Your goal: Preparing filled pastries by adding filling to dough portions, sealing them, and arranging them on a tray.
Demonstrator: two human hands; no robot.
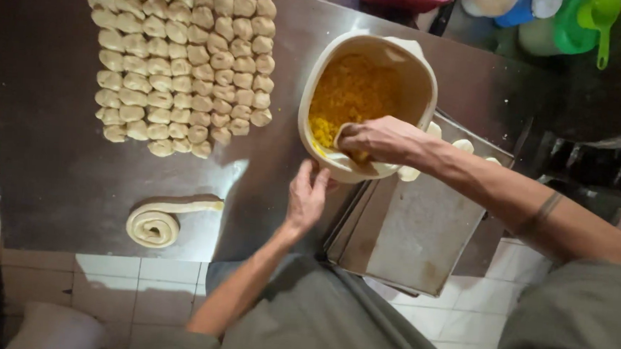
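Two bare hands work at a cream plastic tub of yellow filling that leans tilted on the edge of a stack of metal trays on a steel table. The right hand reaches over the near rim into the tub, fingers curled shut around a small piece of dough cupped like a pocket, with filling showing under them; how much is inside the pocket cannot be told. The left hand lies just below the tub's near wall, fingers spread and open, fingertips touching or almost touching the tub and holding nothing. To do this filling well, I judge the left hand should steady the leaning tub so it does not slip off the trays, while the right presses a modest scoop into the dough pocket and keeps the edges clean for sealing. Rows of small folded dough pieces sit packed together at the far left of the table, and a coiled strip of dough lies apart near the front edge. A few pale dough pieces rest on the trays behind the right wrist
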